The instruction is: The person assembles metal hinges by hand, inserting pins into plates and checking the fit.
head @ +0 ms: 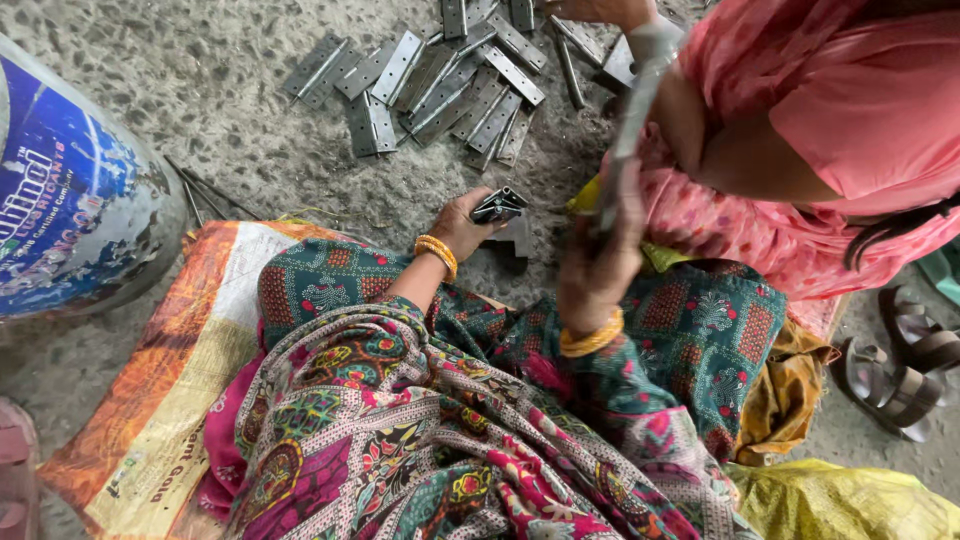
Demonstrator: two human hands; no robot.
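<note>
The person sits on the rough grey concrete floor (230, 130), legs covered in patterned green and red cloth, on an orange and white woven sack (170, 400).

Left hand (462, 226): closed around a small dark folded metal hinge (500, 205), held just above the floor ahead of the left knee. An orange bangle (437, 254) sits at that wrist.

Right hand (598, 262): blurred; it is closed around a long grey metal strip (628, 130) that stands nearly upright. A yellow bangle (592, 341) circles this wrist.

A loose pile of flat grey metal hinges (440, 85) lies on the floor beyond both hands, well apart from the left hand. A few thin metal rods (205, 195) lie left of it.

A second person in a pink garment (850, 110) sits on the right, their hand (598, 10) at the pile's far edge.

A blue and white drum (70, 190) stands at the left edge. Brown sandals (900, 360) lie at the right.
</note>
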